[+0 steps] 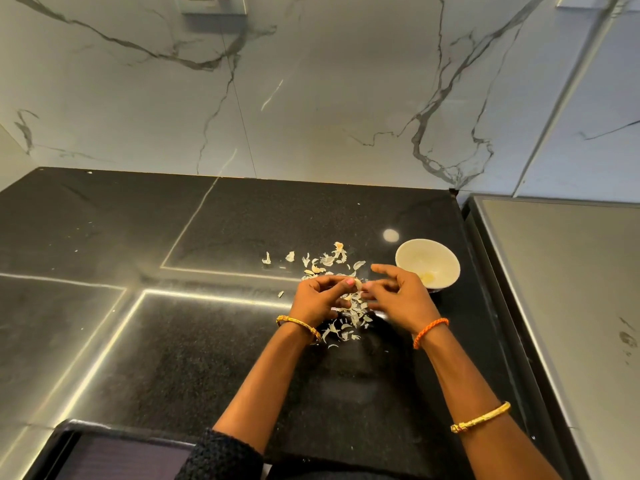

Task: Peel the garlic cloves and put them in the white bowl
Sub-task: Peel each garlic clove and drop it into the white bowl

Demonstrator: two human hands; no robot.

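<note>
Your left hand pinches a half-peeled garlic clove; your right hand picks at its skin; the white bowl at two o'clock holds few.

Wide open black bench to the left and toward the wall, nothing standing there. Straight ahead, a scatter of garlic skins, flat, no bar to passing over. White bowl just right of the right hand, mouth unobstructed from above. Beyond the bowl, a raised grey surface hemming in the right side. Marble wall closing the back.
</note>
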